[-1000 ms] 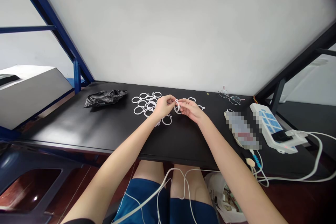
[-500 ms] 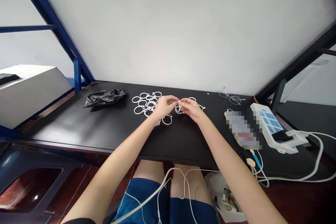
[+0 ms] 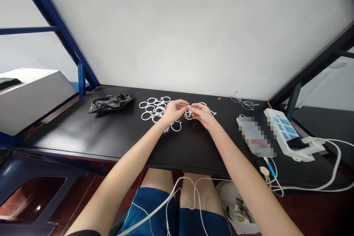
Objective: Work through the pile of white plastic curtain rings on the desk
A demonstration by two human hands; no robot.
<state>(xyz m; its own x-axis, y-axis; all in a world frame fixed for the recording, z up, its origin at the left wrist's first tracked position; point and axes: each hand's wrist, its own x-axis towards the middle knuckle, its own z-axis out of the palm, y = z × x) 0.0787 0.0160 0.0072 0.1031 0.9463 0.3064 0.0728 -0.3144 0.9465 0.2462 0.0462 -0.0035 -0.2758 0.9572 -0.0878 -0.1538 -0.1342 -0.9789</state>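
Between the fingertips of both hands hangs a white ring [image 3: 188, 116] with a small knob at its top. My left hand [image 3: 176, 110] pinches at that knob from the left, and my right hand [image 3: 202, 114] pinches it from the right. The fingers cover most of the knob. A loose pile of similar white rings [image 3: 151, 109] lies on the black table left of my left hand, some partly hidden behind it. One more white ring [image 3: 176, 126] lies just below my left wrist. Behind my right hand, parts of other rings [image 3: 202, 103] show.
A crumpled black plastic bag [image 3: 112, 103] lies on the table [image 3: 83, 132] to the left. Eyeglasses [image 3: 243, 102], a blurred phone [image 3: 256, 138] and a white power strip [image 3: 289, 134] with cables sit on the right. White cables [image 3: 177, 188] cross my lap.
Both hands stay in nearly the same place over the ring, with only a slight shift of the fingertips. The other things on the table have not moved.
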